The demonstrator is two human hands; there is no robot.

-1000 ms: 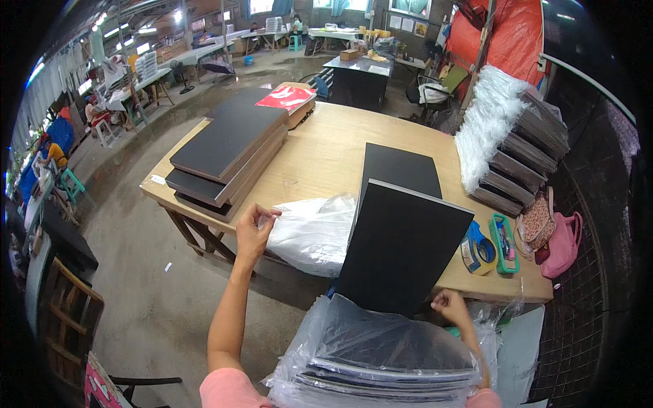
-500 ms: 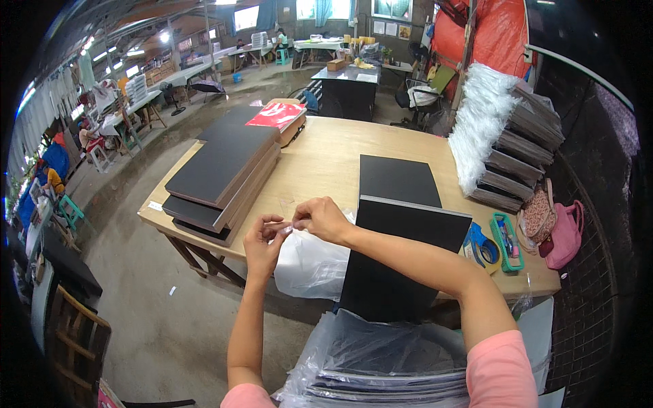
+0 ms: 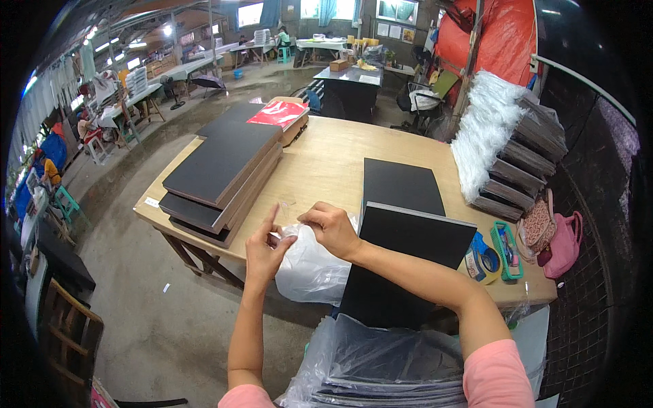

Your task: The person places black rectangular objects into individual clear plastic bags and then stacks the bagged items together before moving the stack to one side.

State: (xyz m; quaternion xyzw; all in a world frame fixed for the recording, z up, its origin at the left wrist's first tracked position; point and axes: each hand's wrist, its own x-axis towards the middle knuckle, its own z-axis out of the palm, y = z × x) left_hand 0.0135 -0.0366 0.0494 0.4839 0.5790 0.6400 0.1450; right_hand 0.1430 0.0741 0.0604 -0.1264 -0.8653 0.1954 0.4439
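A translucent white plastic bag [image 3: 309, 272] hangs over the table's near edge, between my hands and a black panel. My right hand [image 3: 335, 232] is closed, its fingertips pinching the bag's upper edge. My left hand [image 3: 262, 246] is by the bag's left side, index finger stretched up and thumb apart from it, the thumb close to the plastic. Whether the left fingers touch the bag is hard to make out. Right of the bag, a black panel with a pale top edge [image 3: 408, 255] leans tilted at the table edge, in front of a flat black sheet [image 3: 401, 183].
Thick dark boards [image 3: 221, 160] are stacked on the wooden table [image 3: 326, 146] at left, a red packet [image 3: 277, 113] behind them. Blue tape [image 3: 484, 260] and a green basket [image 3: 507, 251] sit at right. Plastic-wrapped sheets [image 3: 391, 353] lie before me; wrapped bundles [image 3: 507, 146] stand far right.
My hands have drawn slightly apart. The left index finger has straightened upward from its pinch, while the right hand has shifted a little right. The view has shifted slightly.
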